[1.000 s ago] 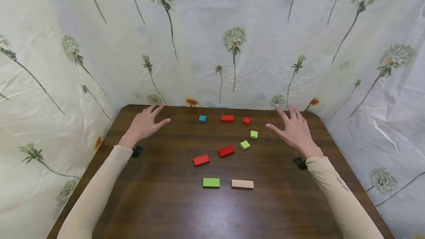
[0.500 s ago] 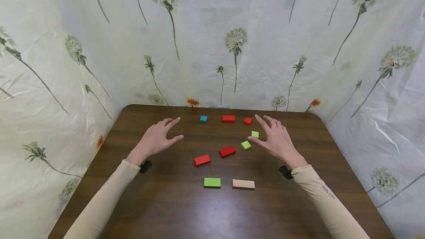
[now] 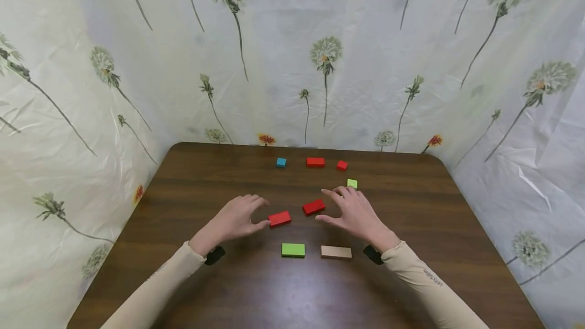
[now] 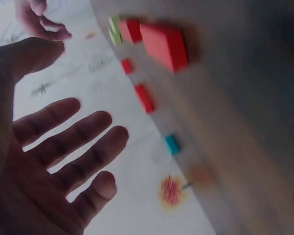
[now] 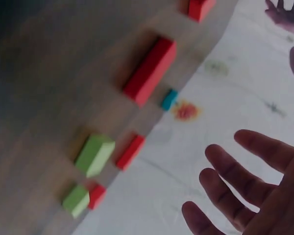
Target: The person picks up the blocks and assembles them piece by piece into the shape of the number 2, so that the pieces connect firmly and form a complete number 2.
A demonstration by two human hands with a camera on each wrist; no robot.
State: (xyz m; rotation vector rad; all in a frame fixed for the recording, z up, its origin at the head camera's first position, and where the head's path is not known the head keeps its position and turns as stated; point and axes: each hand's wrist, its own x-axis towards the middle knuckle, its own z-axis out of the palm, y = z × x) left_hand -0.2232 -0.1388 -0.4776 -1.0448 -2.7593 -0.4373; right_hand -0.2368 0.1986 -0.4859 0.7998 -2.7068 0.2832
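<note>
1. Head view, things: a dark, wood-grained table (image 3: 292,303) with rounded far corners is backed by a creased, glossy sheet (image 3: 274,39) printed with dandelions. Smooth, flat-sided blocks are spread over the tabletop: a left red block (image 3: 280,219) and a right red block (image 3: 314,207) at the middle; a green block (image 3: 293,250) and a pale tan block (image 3: 336,252) on the near side; along the far edge, a blue block (image 3: 281,163), a far red block (image 3: 315,162) and a small red block (image 3: 342,165), left to right.

2. Head view, hands: the left hand (image 3: 235,220) is held just beside the left red block, the right hand (image 3: 356,215) just right of the right red block. Thumbs are parted from slightly bent fingers. Compared with half a second ago, both hands have been brought inward and nearer; the blocks are left in place.

3. Left wrist view: the left fingers are loosely spread, with nothing held; the left red block is shown apart from the thumb.

4. Right wrist view: the right fingers are fanned wide, with nothing held; two lime blocks (image 5: 93,156) are seen near each other.
</note>
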